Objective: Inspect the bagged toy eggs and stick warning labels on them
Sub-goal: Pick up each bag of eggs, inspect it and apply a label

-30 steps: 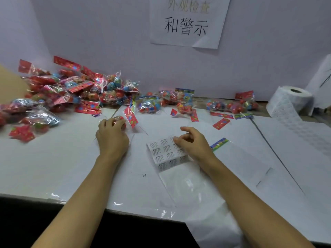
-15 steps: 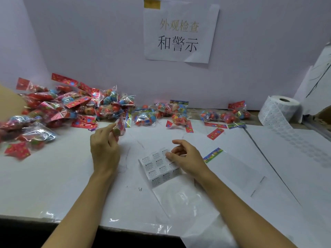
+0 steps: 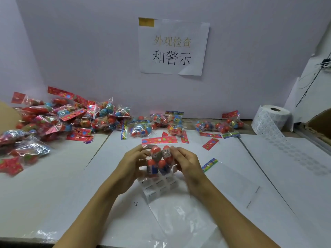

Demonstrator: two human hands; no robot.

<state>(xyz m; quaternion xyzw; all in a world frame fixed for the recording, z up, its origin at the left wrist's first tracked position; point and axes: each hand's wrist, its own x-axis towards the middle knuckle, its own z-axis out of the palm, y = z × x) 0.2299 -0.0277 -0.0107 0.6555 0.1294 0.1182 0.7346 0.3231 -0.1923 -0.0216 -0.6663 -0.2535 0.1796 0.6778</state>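
The label sheet [image 3: 159,185] lies half hidden under the bag of eggs [image 3: 159,161], which left hand [image 3: 132,165] and right hand [image 3: 186,164] both grip.

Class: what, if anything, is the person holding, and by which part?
A bag of toy eggs, held by its sides: left hand on the left side, right hand on the right.

Both hands [image 3: 132,163] [image 3: 188,163] grip egg bag [image 3: 159,161], lbl sheet [image 3: 157,187] prob under.

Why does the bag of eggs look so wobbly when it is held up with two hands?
The bag of toy eggs is thin clear plastic, so it probably sags and crinkles. The round eggs inside sit loose and could shift or roll about. That may be why the left hand and right hand grip it from both sides.
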